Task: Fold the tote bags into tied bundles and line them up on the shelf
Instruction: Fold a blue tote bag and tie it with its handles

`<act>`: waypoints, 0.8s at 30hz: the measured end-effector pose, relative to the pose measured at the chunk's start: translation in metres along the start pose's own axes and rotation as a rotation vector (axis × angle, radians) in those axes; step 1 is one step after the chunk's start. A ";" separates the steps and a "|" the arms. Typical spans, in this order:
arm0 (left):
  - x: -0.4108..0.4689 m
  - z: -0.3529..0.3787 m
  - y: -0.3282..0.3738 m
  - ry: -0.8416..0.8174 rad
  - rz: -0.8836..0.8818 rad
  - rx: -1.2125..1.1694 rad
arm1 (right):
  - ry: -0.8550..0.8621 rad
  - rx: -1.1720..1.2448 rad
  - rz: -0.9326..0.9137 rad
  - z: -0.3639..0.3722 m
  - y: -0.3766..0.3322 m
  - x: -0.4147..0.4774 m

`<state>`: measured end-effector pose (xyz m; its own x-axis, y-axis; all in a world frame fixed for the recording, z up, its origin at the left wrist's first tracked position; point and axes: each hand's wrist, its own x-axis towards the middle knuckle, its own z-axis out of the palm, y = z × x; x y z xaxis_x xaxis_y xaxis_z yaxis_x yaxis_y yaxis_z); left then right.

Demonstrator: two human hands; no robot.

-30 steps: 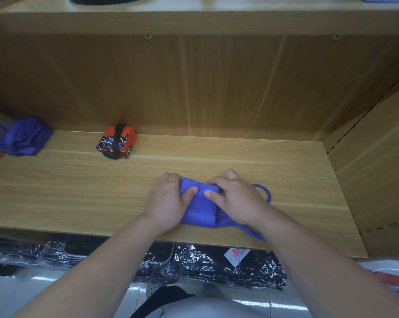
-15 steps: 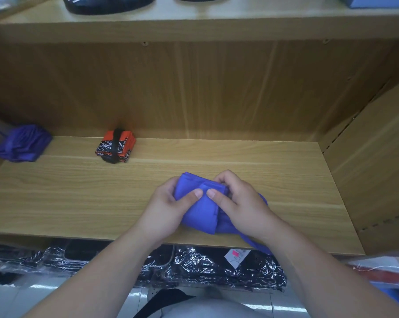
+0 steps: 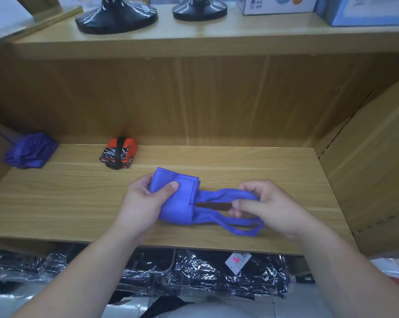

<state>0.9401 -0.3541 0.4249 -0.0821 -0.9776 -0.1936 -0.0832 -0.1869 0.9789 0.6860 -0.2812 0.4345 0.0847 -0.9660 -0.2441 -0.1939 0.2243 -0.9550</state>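
As hands grip blue bag, shelf holds bundle.

A shop around me, wooden display shelf, black goods in plastic wrap below it, a price tag on one, boxed products and black stand bases on the upper shelf.

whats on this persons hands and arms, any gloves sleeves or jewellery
Nothing worn that shows: the left hand and right hand have no gloves, rings or watch. Both forearms are uncovered down to the picture's edge, no sleeves in view. The left thumbnail is short and unpainted.
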 end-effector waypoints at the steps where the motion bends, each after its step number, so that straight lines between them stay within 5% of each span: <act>1: 0.000 -0.001 -0.001 0.005 0.000 0.011 | -0.004 0.162 -0.034 -0.001 -0.002 -0.001; 4: 0.001 -0.001 -0.006 0.027 -0.028 0.011 | -0.028 0.560 -0.121 -0.002 -0.008 -0.003; 8: 0.002 0.009 -0.003 0.043 -0.053 -0.040 | -0.127 0.717 -0.163 0.001 -0.014 -0.009; 10: 0.006 0.011 0.001 0.077 -0.062 -0.076 | -0.221 0.550 -0.131 0.002 -0.017 -0.014; 15: 0.009 0.016 0.015 0.131 -0.033 -0.165 | -0.368 -0.335 0.063 0.019 -0.033 -0.025; 19: 0.002 0.021 0.037 0.143 0.003 -0.290 | -0.225 -0.547 0.004 0.029 -0.026 -0.021; 24: -0.010 0.018 0.055 0.049 0.028 -0.347 | -0.063 -0.322 -0.023 0.024 -0.019 -0.015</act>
<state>0.9188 -0.3525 0.4794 -0.0309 -0.9848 -0.1709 0.2615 -0.1730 0.9496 0.7119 -0.2678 0.4518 0.1508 -0.9585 -0.2421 -0.4893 0.1404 -0.8607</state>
